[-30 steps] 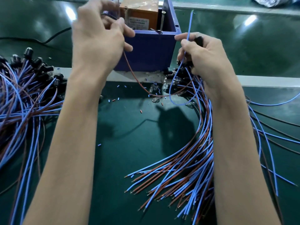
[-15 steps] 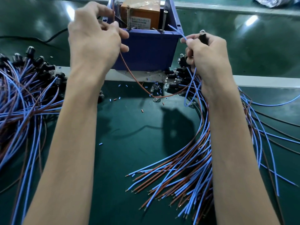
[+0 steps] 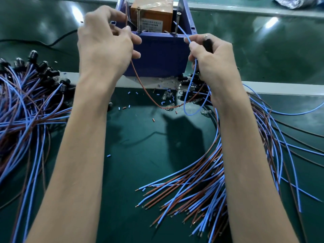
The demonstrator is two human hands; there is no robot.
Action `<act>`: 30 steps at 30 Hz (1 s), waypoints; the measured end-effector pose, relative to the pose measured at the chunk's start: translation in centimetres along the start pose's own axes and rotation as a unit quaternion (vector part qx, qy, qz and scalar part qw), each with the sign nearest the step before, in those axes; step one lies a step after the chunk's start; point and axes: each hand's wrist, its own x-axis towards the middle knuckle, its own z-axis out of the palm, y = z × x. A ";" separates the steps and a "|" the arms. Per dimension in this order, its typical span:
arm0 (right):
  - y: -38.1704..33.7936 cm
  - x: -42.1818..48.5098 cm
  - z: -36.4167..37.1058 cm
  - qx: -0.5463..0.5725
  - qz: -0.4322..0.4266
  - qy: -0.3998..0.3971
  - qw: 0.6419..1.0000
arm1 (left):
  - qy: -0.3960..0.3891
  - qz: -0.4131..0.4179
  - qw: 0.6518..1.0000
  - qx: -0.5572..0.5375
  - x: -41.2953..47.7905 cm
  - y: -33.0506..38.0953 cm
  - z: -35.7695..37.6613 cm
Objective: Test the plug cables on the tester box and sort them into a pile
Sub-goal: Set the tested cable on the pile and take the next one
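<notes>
Brown wire [image 3: 140,83] pinched in the left grip [image 3: 105,44] and blue wire [image 3: 185,100] in the right grip [image 3: 213,62] reach the tester box [image 3: 157,55] at twelve o'clock, with a pile [image 3: 26,102] seemingly sorted at nine and many cables [image 3: 201,186] left at four.

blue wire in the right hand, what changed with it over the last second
The tip of the blue wire swung from straight up to leaning left, toward the right screw post on the tester box; contact unclear. The right hand kept pinching it. The left hand kept the brown wire raised at the box; the left pile and right pile lay as before.
</notes>
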 end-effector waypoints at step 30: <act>-0.4 -0.3 -1.2 0.020 -0.027 -0.055 0.998 | -0.010 -0.015 1.000 0.009 0.0 -0.2 0.3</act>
